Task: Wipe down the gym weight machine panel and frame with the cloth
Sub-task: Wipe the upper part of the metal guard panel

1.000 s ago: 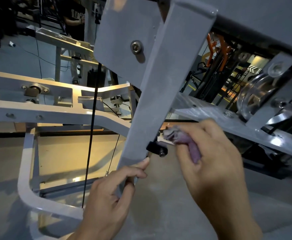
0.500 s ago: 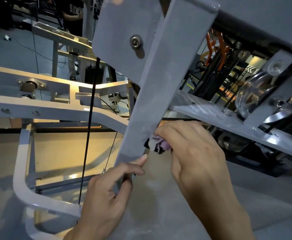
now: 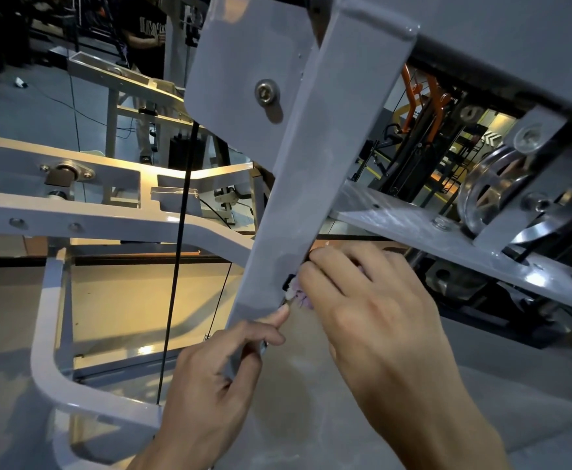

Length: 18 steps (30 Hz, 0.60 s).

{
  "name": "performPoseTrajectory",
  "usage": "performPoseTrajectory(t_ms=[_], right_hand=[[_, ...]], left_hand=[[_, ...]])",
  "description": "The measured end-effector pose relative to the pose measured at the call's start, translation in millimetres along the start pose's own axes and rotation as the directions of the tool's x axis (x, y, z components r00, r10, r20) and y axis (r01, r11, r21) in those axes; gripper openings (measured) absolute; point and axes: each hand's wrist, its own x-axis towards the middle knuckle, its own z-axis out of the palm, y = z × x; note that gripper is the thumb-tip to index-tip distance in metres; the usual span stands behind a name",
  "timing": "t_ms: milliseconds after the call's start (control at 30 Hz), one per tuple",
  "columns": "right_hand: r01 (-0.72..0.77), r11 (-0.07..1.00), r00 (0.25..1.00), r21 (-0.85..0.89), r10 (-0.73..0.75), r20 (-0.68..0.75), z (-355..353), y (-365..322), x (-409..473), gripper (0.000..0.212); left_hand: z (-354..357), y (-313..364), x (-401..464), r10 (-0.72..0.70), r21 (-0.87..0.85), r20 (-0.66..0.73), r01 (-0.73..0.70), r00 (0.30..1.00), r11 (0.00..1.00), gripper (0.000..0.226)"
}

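- Two hands work at the lower end of the slanted grey frame bar (image 3: 298, 198); the step in hand looks like wiping the bar's right edge, near a small black fitting (image 3: 288, 283) that is mostly hidden.
- The right hand (image 3: 373, 320) has its fingers (image 3: 332, 266) curled round a small purple cloth (image 3: 300, 296), pressing it against that edge; only a tuft of the cloth shows beside the knuckles.
- The left hand (image 3: 210, 378) grips the bottom of the bar, fingers wrapped round it, thumb lying up along the face, apparently steadying it.
- The flat panel (image 3: 244, 62) with its bolt (image 3: 266, 92) sits higher up, well apart from the cloth.
- Next, by my judgement, the cloth needs to slide along the bar's edge and face toward the panel, keeping firm contact while avoiding the black cable (image 3: 179, 252) and the pulley (image 3: 501, 198) at the right.
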Motion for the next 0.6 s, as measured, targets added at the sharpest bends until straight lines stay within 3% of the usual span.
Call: performPoseTrajectory(t_ms=[200,400,500,600], right_hand=[[0.021,0.994,0.988,0.105,-0.004,-0.154,4,8,-16,0.029],[-0.225,0.93,0.905,0.29,0.31,-0.29,14,18,-46,0.039],[-0.195,0.929,0.911,0.316,0.291,-0.293,9,20,-31,0.036],[-0.113,0.953,0.967,0.281,0.17,-0.188,9,16,-9,0.039]], left_hand=[[-1,-1,-1,-0.007,-0.004,0.011,0.007,1.0,1.0,0.035],[0,-1,-3,-0.03,-0.069,0.032,0.032,0.999,0.997,0.031],[1,-1,-4,-0.038,-0.085,0.035,0.041,0.999,0.996,0.031],[2,-1,-4,-0.06,-0.094,0.037,0.064,0.997,0.994,0.032]])
